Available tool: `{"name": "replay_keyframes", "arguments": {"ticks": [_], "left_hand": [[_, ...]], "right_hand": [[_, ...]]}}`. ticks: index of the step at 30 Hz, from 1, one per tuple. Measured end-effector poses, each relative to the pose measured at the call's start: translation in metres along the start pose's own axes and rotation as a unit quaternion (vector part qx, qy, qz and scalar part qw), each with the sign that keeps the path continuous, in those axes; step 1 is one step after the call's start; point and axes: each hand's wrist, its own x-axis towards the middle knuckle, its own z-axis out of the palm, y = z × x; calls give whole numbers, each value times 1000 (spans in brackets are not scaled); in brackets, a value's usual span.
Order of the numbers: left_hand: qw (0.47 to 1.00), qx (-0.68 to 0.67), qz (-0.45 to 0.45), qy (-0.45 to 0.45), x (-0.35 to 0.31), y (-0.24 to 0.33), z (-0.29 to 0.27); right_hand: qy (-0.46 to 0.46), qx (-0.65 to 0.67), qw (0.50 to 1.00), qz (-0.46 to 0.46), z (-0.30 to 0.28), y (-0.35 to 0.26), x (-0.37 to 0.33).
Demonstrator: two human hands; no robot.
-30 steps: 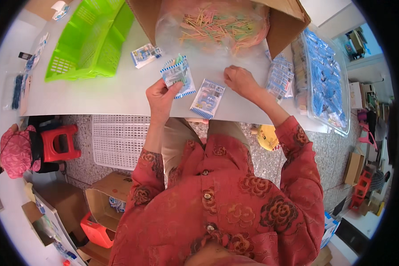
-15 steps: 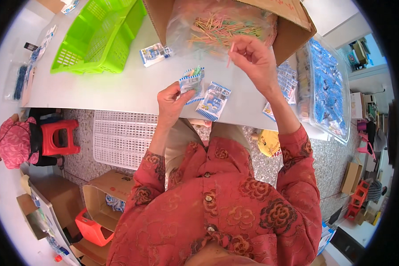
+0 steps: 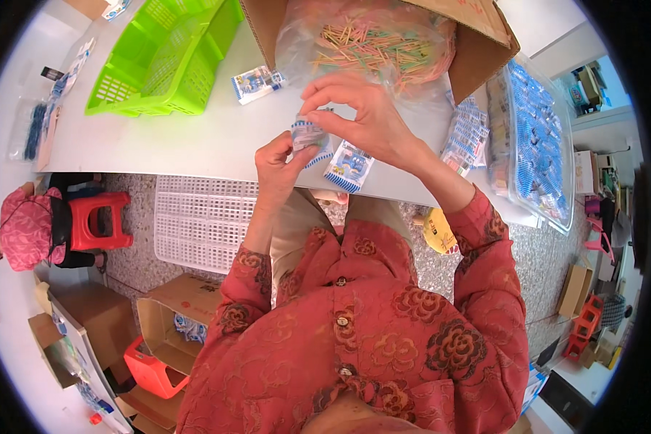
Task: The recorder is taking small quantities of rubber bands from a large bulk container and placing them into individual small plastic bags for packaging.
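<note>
Upright over the table's near edge, my left hand (image 3: 276, 163) pinches a small blue-and-white striped packet (image 3: 315, 153) between thumb and fingers. My right hand (image 3: 365, 119) arches over the packet's top, thumb and fingertips brought together at its mouth. Whatever those fingertips hold is hidden. Just right of the held packet lies another blue-and-white packet (image 3: 351, 166), flat on the table. Beyond my hands, a cardboard box (image 3: 481, 54) on its side holds a clear plastic bag (image 3: 296, 54) of thin pink, yellow and green sticks (image 3: 383, 49).
A green basket (image 3: 184, 90) stands at the far left, with one more packet (image 3: 257, 84) beside it. To the right are a strip of packets (image 3: 466, 134) and a clear tub (image 3: 517, 177) full of blue packets. A white crate (image 3: 202, 224) and a seated person (image 3: 32, 224) are at lower left.
My right hand has moved left from near the box to the mouth of the held packet. The pink stick it pinched earlier no longer shows. My left hand keeps the packet in place.
</note>
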Motion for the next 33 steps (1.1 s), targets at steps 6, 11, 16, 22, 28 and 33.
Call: {"name": "replay_keyframes", "arguments": {"ticks": [6,11,16,22,28,33], "left_hand": [[998,-34,26,47,-4,3,-27],[997,-21,24,72,-5,2,-39],[997,14,11,75,-10,1,-39],[999,-24,14,35,-7,0,-29],[999,-38,10,27,-4,0,-19],[999,-30,17,9,-2,-5,-11]], "right_hand": [[10,58,986,159,-8,31,15],[-119,-192,972,56,31,105,-18],[-187,-290,938,42,67,117,-17],[-224,-305,920,98,56,116,-11],[-109,-120,972,170,14,84,-6],[32,248,960,128,-10,30,12]]}}
